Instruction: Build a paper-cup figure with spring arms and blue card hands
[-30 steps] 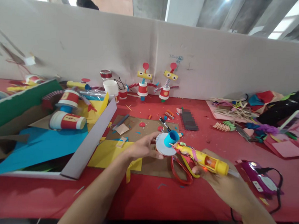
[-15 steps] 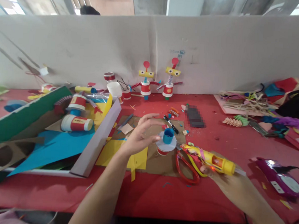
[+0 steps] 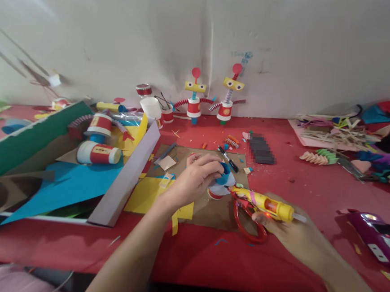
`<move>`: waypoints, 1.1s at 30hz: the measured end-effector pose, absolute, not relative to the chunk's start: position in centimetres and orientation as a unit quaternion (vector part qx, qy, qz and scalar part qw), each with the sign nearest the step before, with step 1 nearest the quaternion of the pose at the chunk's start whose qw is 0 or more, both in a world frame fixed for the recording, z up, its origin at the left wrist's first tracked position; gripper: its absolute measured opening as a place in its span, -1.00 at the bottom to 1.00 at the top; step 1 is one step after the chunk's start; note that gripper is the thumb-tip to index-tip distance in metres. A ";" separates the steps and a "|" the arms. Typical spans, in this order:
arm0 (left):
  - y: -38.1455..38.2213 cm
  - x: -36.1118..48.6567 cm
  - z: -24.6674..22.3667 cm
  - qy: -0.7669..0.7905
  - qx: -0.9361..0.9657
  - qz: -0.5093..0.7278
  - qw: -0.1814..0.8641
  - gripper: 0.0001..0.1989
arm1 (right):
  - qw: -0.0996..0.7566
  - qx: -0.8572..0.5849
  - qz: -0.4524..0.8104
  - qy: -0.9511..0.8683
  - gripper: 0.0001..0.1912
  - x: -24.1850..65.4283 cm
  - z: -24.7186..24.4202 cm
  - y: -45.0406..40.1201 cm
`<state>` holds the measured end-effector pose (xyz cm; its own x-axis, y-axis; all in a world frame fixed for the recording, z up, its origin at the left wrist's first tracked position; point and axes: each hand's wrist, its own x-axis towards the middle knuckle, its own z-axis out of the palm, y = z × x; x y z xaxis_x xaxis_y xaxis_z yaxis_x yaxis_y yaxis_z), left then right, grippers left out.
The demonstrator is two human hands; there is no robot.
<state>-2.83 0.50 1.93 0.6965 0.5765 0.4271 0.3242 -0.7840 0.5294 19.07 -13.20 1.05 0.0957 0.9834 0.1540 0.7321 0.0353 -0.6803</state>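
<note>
My left hand (image 3: 201, 175) is closed on the near-left rim of a blue paper ring (image 3: 225, 174). The ring stands on the white base of an upturned red-and-white paper cup (image 3: 216, 194), partly behind my fingers. In my right hand (image 3: 281, 227) is a yellow hot glue gun (image 3: 266, 204), a clear glue stick poking from its back and a small light glowing. Its nozzle points left, close to the cup's right edge. Red-handled scissors (image 3: 250, 233) lie beneath the gun on the brown cardboard (image 3: 206, 214).
Two cup robots (image 3: 194, 106) stand against the white partition (image 3: 138, 47). A box (image 3: 124, 181) of paper and cup pieces is at left. A marker (image 3: 228, 159) and yellow paper (image 3: 144, 196) lie near the cup. A purple power strip (image 3: 373, 236) sits at right.
My left hand has moved right and down, its fingers closing from spread onto the blue ring. The glue gun has shifted slightly left, its nozzle nearer the cup. The camera view has tilted down.
</note>
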 end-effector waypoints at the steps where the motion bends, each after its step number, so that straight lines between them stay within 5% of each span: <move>1: 0.5 -2.9 2.0 0.253 0.897 0.296 0.209 -0.80 | 0.320 -0.663 0.216 -0.642 -0.70 19.1 1.1 -13.1; 33: 0.2 -2.9 1.3 0.296 0.887 0.313 0.166 -0.87 | 0.269 -0.674 0.246 -0.642 -0.53 20.5 3.5 -10.0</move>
<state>-2.88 0.23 1.28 0.6292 0.6287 0.4569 0.4205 -0.7698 0.4802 20.48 -10.00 3.54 0.0537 0.9985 0.0128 0.7340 -0.0308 -0.6784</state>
